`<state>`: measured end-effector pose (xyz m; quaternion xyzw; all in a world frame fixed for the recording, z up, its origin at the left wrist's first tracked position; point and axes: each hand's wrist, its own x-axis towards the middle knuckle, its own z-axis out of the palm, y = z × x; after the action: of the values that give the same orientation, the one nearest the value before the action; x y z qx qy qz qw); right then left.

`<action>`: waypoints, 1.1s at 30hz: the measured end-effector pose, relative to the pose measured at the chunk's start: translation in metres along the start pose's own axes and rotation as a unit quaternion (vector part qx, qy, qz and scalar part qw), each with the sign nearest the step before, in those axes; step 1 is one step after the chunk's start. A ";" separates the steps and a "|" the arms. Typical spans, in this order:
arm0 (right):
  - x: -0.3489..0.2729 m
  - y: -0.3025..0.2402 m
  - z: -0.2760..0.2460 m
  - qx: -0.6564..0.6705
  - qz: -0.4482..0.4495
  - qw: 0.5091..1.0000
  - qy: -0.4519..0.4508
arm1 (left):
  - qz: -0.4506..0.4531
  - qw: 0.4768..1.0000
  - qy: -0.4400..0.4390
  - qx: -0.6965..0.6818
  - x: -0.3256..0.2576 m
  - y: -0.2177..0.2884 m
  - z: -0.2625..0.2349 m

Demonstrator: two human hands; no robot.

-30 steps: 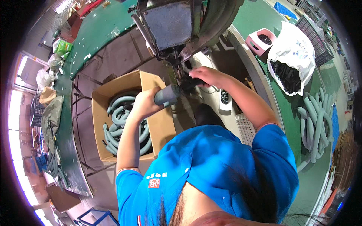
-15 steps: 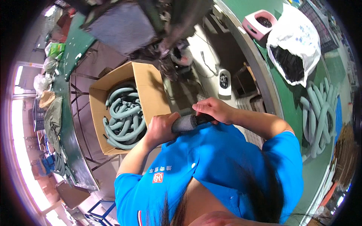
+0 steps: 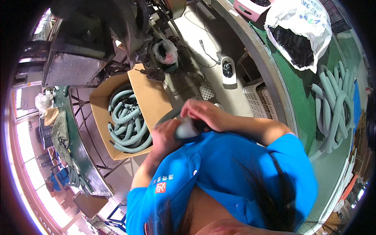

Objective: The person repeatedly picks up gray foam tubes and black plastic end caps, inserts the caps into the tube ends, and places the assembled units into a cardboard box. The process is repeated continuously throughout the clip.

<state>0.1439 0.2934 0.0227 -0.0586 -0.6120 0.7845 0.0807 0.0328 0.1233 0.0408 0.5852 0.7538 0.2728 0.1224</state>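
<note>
In front of my chest, my left hand (image 3: 166, 136) is closed around a grey-green foam tube (image 3: 186, 130). Part of the same tube appears to curve up behind the fingers. My right hand (image 3: 205, 114) bends over the tube's end, its fingers closed on a small black piece (image 3: 201, 124) there. Motion blurs the fingertips, and how far the black piece sits in the tube is hidden. Just left of my hands, an open cardboard box (image 3: 158, 92) holds several curved foam tubes (image 3: 133, 117), some with black ends.
On the green bench (image 3: 270, 66) at right lie a white bag (image 3: 325, 35) of black pieces, a pink bin (image 3: 250, 11) and piled foam tubes (image 3: 333, 105). A dark machine (image 3: 78, 66) stands at upper left. White crates (image 3: 260, 100) and a small white tray (image 3: 228, 76) sit below the bench.
My right hand has moved left and curled over the tube's end, closer to my left hand. The view has shifted, bringing the machine to the upper left.
</note>
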 end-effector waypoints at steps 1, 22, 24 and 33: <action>-0.005 -0.021 -0.009 0.202 0.153 0.967 -0.008 | -0.104 0.993 0.050 -0.013 -0.004 -0.003 -0.005; -0.043 0.008 -0.021 0.146 0.039 0.985 -0.080 | 0.145 0.831 0.208 -0.495 0.100 0.044 0.007; -0.045 0.000 -0.020 0.114 0.027 0.989 -0.086 | 0.210 0.826 0.182 -0.490 0.123 0.070 -0.008; -0.066 0.019 -0.021 0.045 -0.015 0.996 -0.071 | 0.091 0.836 0.172 -0.513 0.118 0.085 0.013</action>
<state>0.2112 0.2955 -0.0017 0.0102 -0.5808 0.8124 0.0509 0.0749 0.2532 0.0933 0.4480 0.4578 0.7268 0.2480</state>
